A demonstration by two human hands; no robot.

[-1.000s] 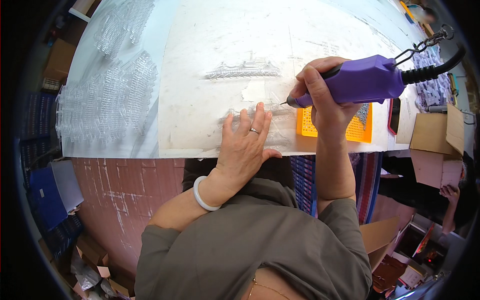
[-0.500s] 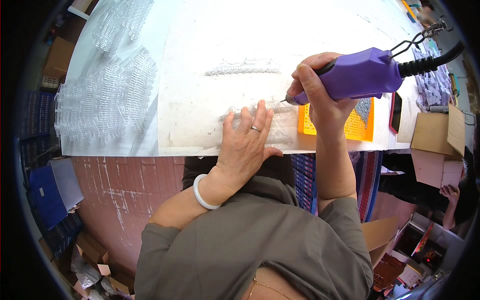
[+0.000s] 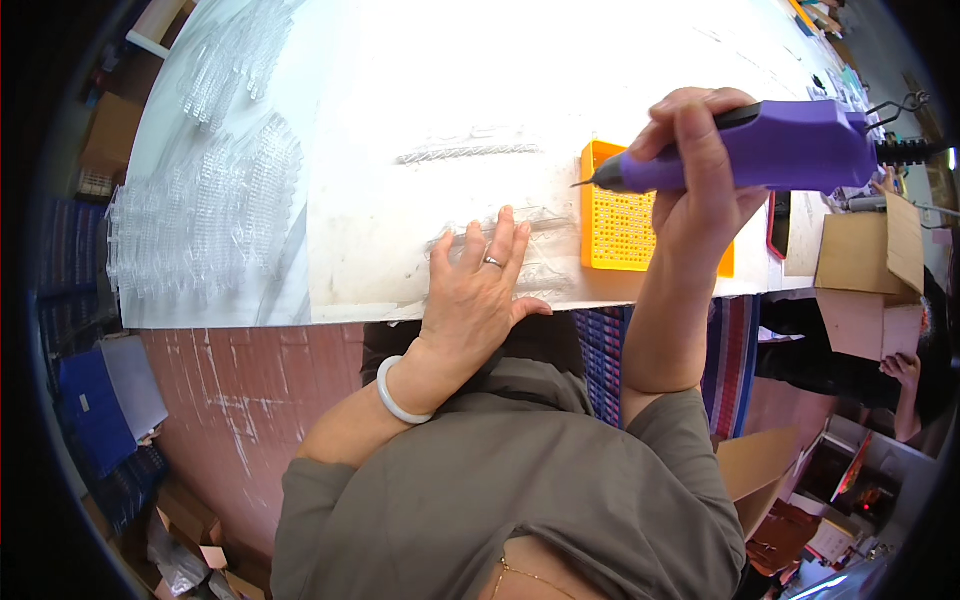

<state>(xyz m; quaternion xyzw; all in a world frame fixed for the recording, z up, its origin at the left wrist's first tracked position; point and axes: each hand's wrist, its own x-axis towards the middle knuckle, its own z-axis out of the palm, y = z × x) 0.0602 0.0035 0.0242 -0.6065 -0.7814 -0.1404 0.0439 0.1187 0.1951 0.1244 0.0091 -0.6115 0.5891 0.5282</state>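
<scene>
Right hand (image 3: 705, 170) grips purple power screwdriver (image 3: 805, 145); left hand (image 3: 468, 295) flat on the tabletop (image 3: 365, 245).
Right fingers clamped around the driver body, bit pointing left, its tip showing just past the left wall of the yellow-orange tray (image 3: 613, 235); driver overlaps the tray in view, clearance unclear. Left fingers slightly apart, over clear plastic parts (image 3: 548, 222) near the front edge; can't tell how firmly they press. Another clear strip (image 3: 470, 153) lies farther back, beyond the left hand. Big clear piles (image 3: 205, 225) at far left.
</scene>
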